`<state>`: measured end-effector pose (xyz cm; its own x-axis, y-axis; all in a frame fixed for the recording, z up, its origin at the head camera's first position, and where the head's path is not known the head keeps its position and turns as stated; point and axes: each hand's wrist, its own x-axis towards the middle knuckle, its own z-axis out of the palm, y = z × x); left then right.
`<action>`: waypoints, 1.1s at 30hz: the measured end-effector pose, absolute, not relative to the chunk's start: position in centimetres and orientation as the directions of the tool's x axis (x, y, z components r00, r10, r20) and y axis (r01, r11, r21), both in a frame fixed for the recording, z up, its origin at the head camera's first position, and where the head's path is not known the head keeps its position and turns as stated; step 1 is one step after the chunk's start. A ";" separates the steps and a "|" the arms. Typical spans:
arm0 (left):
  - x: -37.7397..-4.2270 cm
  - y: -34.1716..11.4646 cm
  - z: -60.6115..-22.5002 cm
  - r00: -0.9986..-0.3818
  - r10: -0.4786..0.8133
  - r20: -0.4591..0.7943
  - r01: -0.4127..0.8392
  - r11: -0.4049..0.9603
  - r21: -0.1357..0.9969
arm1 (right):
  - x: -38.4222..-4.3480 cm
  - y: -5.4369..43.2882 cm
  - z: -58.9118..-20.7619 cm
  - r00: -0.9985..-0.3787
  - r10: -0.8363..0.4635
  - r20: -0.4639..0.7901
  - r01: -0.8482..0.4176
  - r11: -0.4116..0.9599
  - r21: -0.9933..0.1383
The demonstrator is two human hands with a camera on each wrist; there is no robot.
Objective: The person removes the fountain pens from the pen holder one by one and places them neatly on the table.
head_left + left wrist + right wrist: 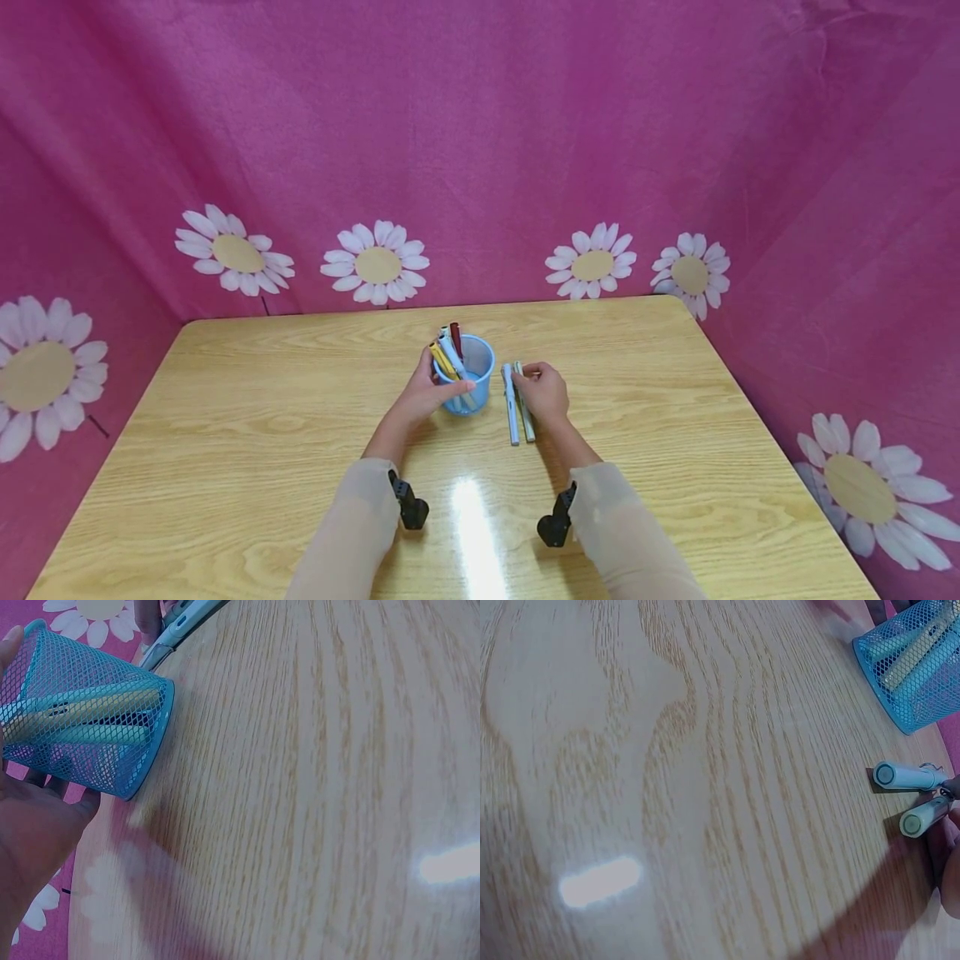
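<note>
A blue mesh pen cup (480, 398) stands upright on the table, holding several pens, among them a yellow pen (442, 360), a light blue one and a dark red pen (456, 337). My left hand (423, 396) grips the cup from its left side, thumb across the front near the rim. Just right of the cup, a light blue pen (512, 408) and a pale green pen (528, 425) lie side by side on the wood. At the far end of the green pen, my right hand (546, 392) pinches it; the fingertips are partly cut off in the right wrist view.
The light wood table (247, 433) carries a bright glare streak near its front. Behind it and along both sides hangs a pink curtain (480, 150) with large white daisies. A black wrist camera (408, 504) sits on each sleeve.
</note>
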<state>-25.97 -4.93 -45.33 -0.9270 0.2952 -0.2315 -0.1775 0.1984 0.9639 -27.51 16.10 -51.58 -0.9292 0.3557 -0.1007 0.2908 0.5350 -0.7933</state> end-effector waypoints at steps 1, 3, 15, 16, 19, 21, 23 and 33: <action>-25.9 -4.9 -45.2 -0.926 0.291 -0.238 -0.183 0.205 0.961 | -27.5 16.1 -51.5 -0.929 0.355 -0.104 0.293 0.536 -0.792; -25.8 -4.9 -45.1 -0.926 0.289 -0.243 -0.186 0.210 0.960 | -27.5 16.1 -51.5 -0.930 0.352 -0.109 0.297 0.540 -0.788; -27.3 -4.8 -48.4 -0.939 0.273 -0.207 -0.159 0.187 0.969 | -27.4 16.1 -51.3 -0.931 0.348 -0.112 0.297 0.543 -0.786; -27.3 -4.8 -48.4 -0.942 0.268 -0.200 -0.153 0.187 0.970 | -27.4 16.1 -51.3 -0.931 0.346 -0.112 0.296 0.541 -0.787; -27.3 -4.8 -48.5 -0.947 0.260 -0.189 -0.142 0.191 0.971 | -27.4 16.2 -51.3 -0.932 0.345 -0.112 0.292 0.530 -0.796; -27.2 -4.8 -48.5 -0.948 0.256 -0.187 -0.140 0.191 0.972 | -27.4 16.2 -51.3 -0.933 0.342 -0.110 0.284 0.517 -0.807; -27.2 -4.8 -48.5 -0.949 0.254 -0.188 -0.141 0.192 0.971 | -27.4 16.3 -51.3 -0.935 0.338 -0.108 0.276 0.501 -0.820; -27.5 -4.9 -48.4 -0.939 0.265 -0.220 -0.170 0.201 0.965 | -27.6 16.6 -51.2 -0.947 0.307 -0.095 0.225 0.423 -0.878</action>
